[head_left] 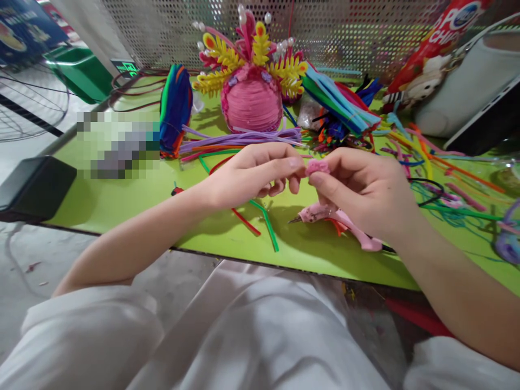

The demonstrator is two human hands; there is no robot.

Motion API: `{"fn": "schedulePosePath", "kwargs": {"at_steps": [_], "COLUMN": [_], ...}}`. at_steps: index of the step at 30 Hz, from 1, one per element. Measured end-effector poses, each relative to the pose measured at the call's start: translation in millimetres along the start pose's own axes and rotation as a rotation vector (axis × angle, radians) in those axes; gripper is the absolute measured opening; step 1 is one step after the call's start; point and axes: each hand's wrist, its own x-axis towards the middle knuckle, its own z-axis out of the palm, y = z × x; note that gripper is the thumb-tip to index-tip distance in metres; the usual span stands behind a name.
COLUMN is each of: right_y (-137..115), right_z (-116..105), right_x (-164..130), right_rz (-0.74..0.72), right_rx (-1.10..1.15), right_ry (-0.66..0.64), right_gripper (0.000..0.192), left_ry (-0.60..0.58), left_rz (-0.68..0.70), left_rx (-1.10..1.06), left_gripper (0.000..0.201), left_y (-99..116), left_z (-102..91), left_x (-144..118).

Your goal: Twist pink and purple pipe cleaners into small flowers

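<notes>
Both hands meet above the near middle of a lime-green table [122, 200], pinching one small pink pipe-cleaner piece [317, 167] between them. The left hand [254, 176] grips its left end with thumb and forefinger, the other fingers curled under; the right hand [361, 187] clamps its right end the same way. The piece looks like a short fuzzy bow or coil, its long axis running roughly left to right, level with the table edge, held clear of the surface.

Just below the right hand a pink glue gun [337, 219] lies on the table, nozzle pointing left, handle trailing right under the wrist. Loose green and red pipe cleaners [266, 219] lie beneath the left hand. Further back stands a pink woven dome [251, 103] topped with yellow and pink fronds and white beads, with a purple bundle of pipe cleaners [244, 138] lying in front of it and a blue-green bundle [345, 105] to its right.

A perforated metal screen [170, 27] backs the table; bare concrete floor, a wire fan guard [28, 103] and a green bin [81, 70] show to the left
</notes>
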Motion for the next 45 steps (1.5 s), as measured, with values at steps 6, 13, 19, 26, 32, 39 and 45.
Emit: {"fn": "schedulePosePath", "kwargs": {"at_steps": [6, 13, 19, 26, 32, 39, 45], "right_y": [4, 18, 15, 13, 20, 19, 22], "right_z": [-1, -8, 0, -2, 1, 1, -4], "right_x": [-2, 9, 1, 1, 3, 8, 7], "right_rz": [0.007, -0.242, -0.082, -0.25, -0.376, -0.566, -0.733], "right_rx": [-0.002, -0.128, 0.042, -0.104, -0.249, -0.462, -0.721], "right_ry": [-0.074, 0.013, -0.053, -0.006, 0.125, 0.125, 0.148], "right_gripper": [0.006, 0.015, 0.016, 0.006, 0.006, 0.004, 0.013], "left_ry": [0.054, 0.094, 0.059, 0.007, 0.142, 0.16, 0.159], "left_rz": [0.139, 0.18, 0.152, 0.024, 0.118, 0.129, 0.095], "left_rx": [0.124, 0.119, 0.063, -0.132, -0.082, 0.019, -0.003], "left_gripper": [0.021, 0.018, 0.022, 0.027, 0.029, 0.034, 0.032], "left_y": [-5, -4, 2, -2, -10, -16, -20], "left_z": [4.2, 7.3, 11.1, 10.3, 24.0, 23.2, 27.3], "left_x": [-1, -1, -6, -8, -9, -9, -7]}}
